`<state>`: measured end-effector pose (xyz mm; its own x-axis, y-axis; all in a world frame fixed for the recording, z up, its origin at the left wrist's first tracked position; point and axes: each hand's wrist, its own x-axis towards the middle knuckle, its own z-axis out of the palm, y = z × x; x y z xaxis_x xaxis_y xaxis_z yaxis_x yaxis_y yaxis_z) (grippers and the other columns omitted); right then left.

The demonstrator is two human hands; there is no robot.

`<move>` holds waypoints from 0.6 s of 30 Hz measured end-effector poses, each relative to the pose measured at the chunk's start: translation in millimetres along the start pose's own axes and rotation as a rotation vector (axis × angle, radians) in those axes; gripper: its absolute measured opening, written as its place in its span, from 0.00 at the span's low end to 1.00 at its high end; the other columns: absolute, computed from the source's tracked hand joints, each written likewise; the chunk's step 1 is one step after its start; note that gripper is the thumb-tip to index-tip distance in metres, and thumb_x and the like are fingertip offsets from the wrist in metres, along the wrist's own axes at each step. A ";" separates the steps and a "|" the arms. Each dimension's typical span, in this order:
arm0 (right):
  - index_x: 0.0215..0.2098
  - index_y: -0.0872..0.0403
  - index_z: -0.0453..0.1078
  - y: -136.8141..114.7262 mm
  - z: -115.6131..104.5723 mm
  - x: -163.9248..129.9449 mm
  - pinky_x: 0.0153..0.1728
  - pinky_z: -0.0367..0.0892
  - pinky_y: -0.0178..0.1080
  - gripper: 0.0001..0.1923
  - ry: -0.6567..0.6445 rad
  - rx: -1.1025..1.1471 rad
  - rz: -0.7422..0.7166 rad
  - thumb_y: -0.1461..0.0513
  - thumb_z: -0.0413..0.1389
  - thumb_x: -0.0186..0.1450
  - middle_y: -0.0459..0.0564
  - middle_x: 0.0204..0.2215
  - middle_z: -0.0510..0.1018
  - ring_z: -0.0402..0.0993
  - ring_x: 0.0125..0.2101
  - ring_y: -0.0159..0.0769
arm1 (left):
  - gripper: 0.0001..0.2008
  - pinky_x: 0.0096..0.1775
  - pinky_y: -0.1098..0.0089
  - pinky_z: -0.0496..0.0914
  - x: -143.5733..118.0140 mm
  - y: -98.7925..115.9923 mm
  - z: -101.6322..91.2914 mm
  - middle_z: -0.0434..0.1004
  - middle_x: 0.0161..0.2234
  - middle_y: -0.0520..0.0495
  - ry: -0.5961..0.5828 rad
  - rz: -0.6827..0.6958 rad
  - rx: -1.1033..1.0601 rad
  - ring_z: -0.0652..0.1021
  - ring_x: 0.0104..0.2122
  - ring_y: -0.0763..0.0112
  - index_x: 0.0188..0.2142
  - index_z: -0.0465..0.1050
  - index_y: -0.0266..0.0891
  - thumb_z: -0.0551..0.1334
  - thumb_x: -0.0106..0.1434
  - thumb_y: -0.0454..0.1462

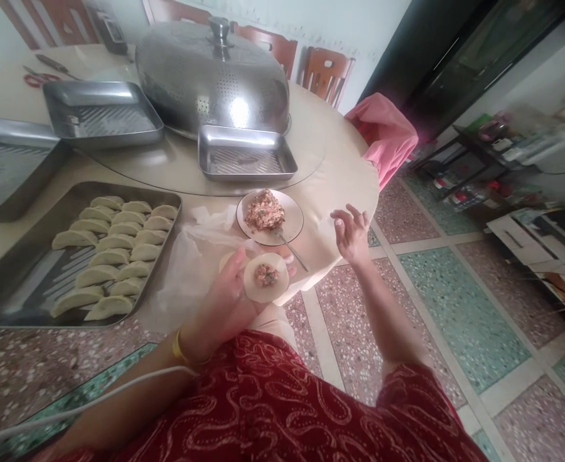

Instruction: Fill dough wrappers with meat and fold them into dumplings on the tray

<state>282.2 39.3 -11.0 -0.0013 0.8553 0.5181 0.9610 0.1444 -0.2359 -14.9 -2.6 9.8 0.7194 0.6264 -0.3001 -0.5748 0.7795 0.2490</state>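
On my left hand [229,292] lies a round dumpling wrapper [252,292], held flat, with a lump of meat filling [266,275] at its centre. My right hand [352,237] is raised by the table's right edge, fingers apart, holding nothing. Between the hands and further back, a white plate [292,215] carries a mound of minced filling [264,210]. A spoon or fork [295,252] rests with its head in the mound and its handle toward me. Left of my left hand, a metal tray [27,285] bears rows of folded dumplings [113,242].
Crumpled clear plastic [181,269] lies between tray and plate. Further back are a large steel domed lid [215,77], a small metal tray [247,154] and another metal tray [102,119]. A pink cloth [383,135] hangs over a chair at right. A white cable [94,398] runs by my left forearm.
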 end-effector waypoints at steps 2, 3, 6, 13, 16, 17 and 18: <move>0.45 0.51 0.71 13.1 8.8 1.0 0.63 0.44 0.66 0.26 -0.033 -0.032 0.004 0.50 0.35 0.73 0.52 0.41 0.78 0.64 0.59 0.51 | 0.31 0.46 0.63 0.74 0.3 -0.5 4.1 0.79 0.47 0.33 0.060 -0.012 0.006 0.77 0.50 0.55 0.51 0.73 0.30 0.43 0.72 0.51; 0.45 0.51 0.71 17.3 12.2 0.7 0.63 0.44 0.66 0.26 -0.043 -0.042 0.001 0.51 0.35 0.73 0.53 0.41 0.78 0.64 0.59 0.50 | 0.31 0.46 0.63 0.74 0.2 -0.4 6.3 0.78 0.47 0.33 0.087 -0.016 0.001 0.77 0.51 0.55 0.51 0.73 0.29 0.43 0.72 0.52; 0.45 0.51 0.71 22.5 17.4 -0.6 0.63 0.44 0.65 0.26 -0.055 -0.059 -0.006 0.50 0.35 0.73 0.52 0.42 0.79 0.65 0.59 0.49 | 0.31 0.47 0.64 0.74 0.1 0.3 10.5 0.78 0.48 0.33 0.113 -0.032 -0.006 0.76 0.52 0.55 0.52 0.72 0.30 0.44 0.71 0.52; 0.42 0.50 0.73 22.4 8.6 0.9 0.62 0.48 0.65 0.26 -0.028 0.030 0.040 0.50 0.35 0.73 0.51 0.46 0.79 0.66 0.58 0.49 | 0.31 0.55 0.62 0.70 4.2 2.2 3.9 0.78 0.49 0.35 0.071 -0.001 -0.077 0.72 0.57 0.56 0.54 0.70 0.29 0.44 0.71 0.52; 0.47 0.51 0.71 18.8 -1.6 0.7 0.59 0.59 0.59 0.25 0.061 0.193 0.133 0.50 0.36 0.73 0.54 0.44 0.80 0.69 0.57 0.47 | 0.30 0.58 0.59 0.67 6.7 3.5 2.7 0.77 0.50 0.35 0.049 0.014 -0.148 0.71 0.58 0.54 0.58 0.67 0.30 0.47 0.71 0.52; 0.49 0.52 0.70 15.5 -5.3 -0.4 0.58 0.61 0.57 0.24 0.088 0.257 0.166 0.50 0.37 0.73 0.55 0.42 0.81 0.70 0.56 0.46 | 0.30 0.58 0.58 0.67 7.6 3.9 3.0 0.77 0.51 0.35 0.047 0.016 -0.168 0.71 0.58 0.54 0.59 0.66 0.31 0.47 0.71 0.52; 0.51 0.52 0.69 10.6 -8.9 -2.4 0.57 0.63 0.56 0.23 0.109 0.318 0.191 0.51 0.38 0.73 0.54 0.41 0.82 0.71 0.55 0.45 | 0.30 0.59 0.58 0.67 8.5 4.4 3.6 0.77 0.51 0.35 0.050 0.016 -0.183 0.71 0.58 0.55 0.59 0.66 0.31 0.48 0.71 0.52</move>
<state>294.8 34.4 -7.5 0.2155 0.8264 0.5203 0.8074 0.1489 -0.5709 -9.9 6.1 11.7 0.6922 0.6345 -0.3439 -0.6502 0.7551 0.0842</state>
